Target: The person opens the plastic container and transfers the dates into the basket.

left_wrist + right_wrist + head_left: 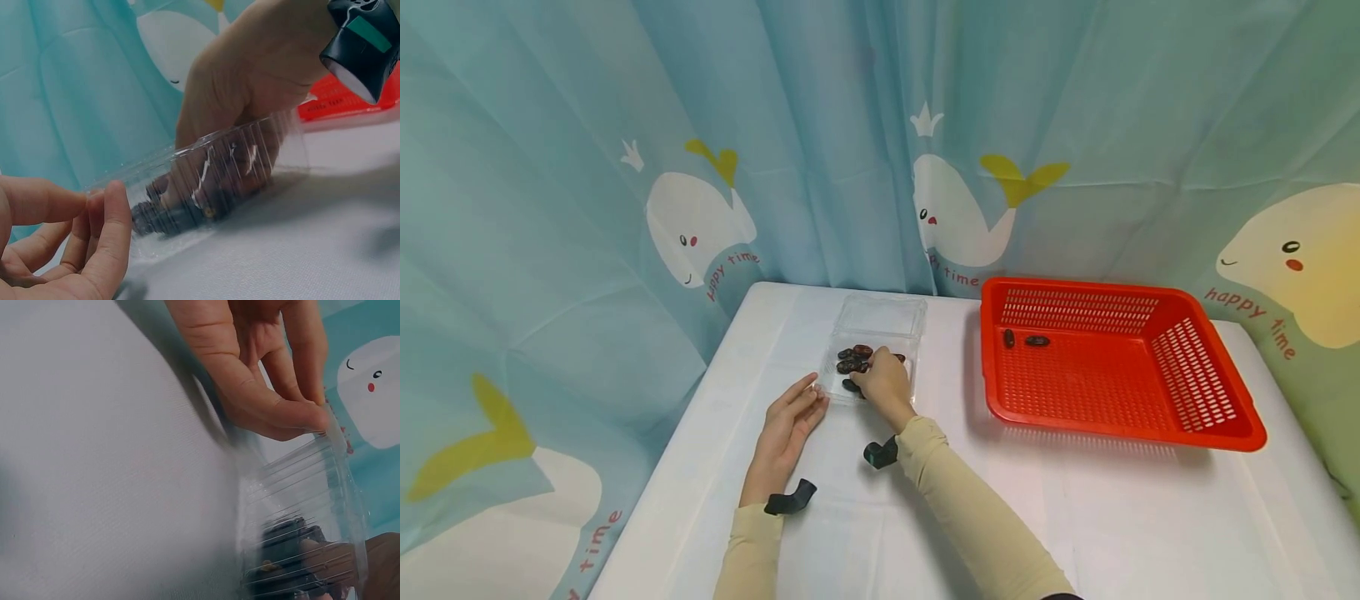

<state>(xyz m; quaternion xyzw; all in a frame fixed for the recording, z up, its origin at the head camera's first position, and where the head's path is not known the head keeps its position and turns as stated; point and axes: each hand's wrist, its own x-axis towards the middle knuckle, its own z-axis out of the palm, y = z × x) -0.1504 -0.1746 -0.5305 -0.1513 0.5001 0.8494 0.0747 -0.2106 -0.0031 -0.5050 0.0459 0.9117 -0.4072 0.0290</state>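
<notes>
A clear plastic box, its lid folded back, lies on the table with several dark brown dates inside. My left hand pinches the near left corner of its rim between thumb and fingers, as the right wrist view shows. My right hand reaches down over the near wall, its bent fingers among the dates. Through the ribbed wall in the left wrist view, the right hand has its fingertips low against dark dates; I cannot tell whether it grips one.
A red slotted basket stands to the right of the box, with two dates near its back left corner. The table has a white cover. Behind it hangs a blue curtain printed with whales.
</notes>
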